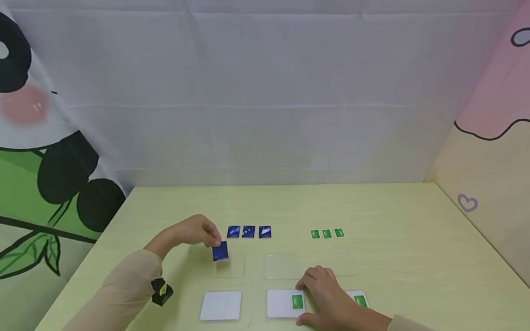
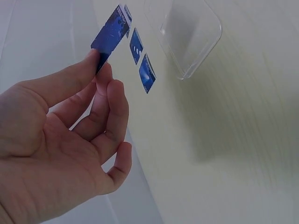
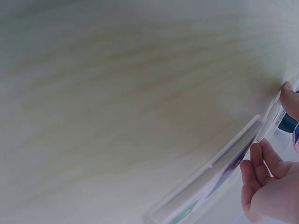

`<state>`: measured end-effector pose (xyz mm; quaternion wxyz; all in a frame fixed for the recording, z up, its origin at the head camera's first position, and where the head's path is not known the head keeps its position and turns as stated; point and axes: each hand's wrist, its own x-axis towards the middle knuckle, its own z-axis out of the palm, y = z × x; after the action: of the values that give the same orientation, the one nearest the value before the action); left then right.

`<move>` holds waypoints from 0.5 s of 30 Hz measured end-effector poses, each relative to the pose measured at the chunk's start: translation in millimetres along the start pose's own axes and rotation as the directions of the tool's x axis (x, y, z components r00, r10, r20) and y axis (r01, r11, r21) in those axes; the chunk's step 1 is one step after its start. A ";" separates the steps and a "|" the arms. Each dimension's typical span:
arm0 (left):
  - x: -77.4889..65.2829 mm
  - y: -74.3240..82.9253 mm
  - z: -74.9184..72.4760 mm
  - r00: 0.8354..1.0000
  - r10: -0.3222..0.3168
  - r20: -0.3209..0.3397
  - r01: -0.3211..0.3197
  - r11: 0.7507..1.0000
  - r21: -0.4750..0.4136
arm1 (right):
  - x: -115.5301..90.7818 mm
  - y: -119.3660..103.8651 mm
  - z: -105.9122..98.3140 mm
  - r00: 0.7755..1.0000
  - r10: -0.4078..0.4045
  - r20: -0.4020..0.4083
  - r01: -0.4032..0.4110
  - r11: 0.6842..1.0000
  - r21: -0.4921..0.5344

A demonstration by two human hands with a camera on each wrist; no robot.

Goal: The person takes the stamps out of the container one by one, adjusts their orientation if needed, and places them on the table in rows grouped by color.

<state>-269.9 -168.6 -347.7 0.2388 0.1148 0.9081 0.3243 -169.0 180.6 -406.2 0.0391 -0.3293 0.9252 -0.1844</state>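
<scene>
In the head view my left hand (image 1: pixel 198 231) pinches a small dark-blue card (image 1: pixel 220 251) between thumb and fingertips, above a clear plastic tray (image 1: pixel 237 270). The same blue card (image 2: pixel 111 36) is tilted in the left wrist view. My right hand (image 1: pixel 329 301) grips the right end of a white card stack (image 1: pixel 279 304), its thumb at the near edge and fingers at the far edge. A small green card (image 1: pixel 298 301) lies on that stack. In the right wrist view, the right hand's fingers (image 3: pixel 264 163) are beside a clear-cased stack (image 3: pixel 201 186).
Three blue cards (image 1: pixel 248 231) line up at the back, with three green cards (image 1: pixel 327 233) farther right. Another white stack (image 1: pixel 220 306) sits at the front left. A third white stack (image 1: pixel 359 297), with green on it, is partly behind my right hand. A second clear tray (image 1: pixel 283 267) lies mid-table.
</scene>
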 end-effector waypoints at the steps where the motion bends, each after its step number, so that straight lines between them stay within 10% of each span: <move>1: 0.3 -0.5 -0.1 1.000 -0.003 -0.001 0.003 1.000 0.001 | -0.2 -0.1 0.0 1.000 0.003 0.003 -0.003 1.000 0.005; 15: 3.4 -2.3 -5.3 0.999 -0.032 -0.001 0.032 0.999 0.024 | 0.9 1.1 0.5 1.000 0.010 0.010 -0.010 1.000 0.008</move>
<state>-275.6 -172.0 -346.8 0.2423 0.1030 0.9137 0.3095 -170.2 180.7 -407.0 0.0463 -0.3254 0.9259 -0.1864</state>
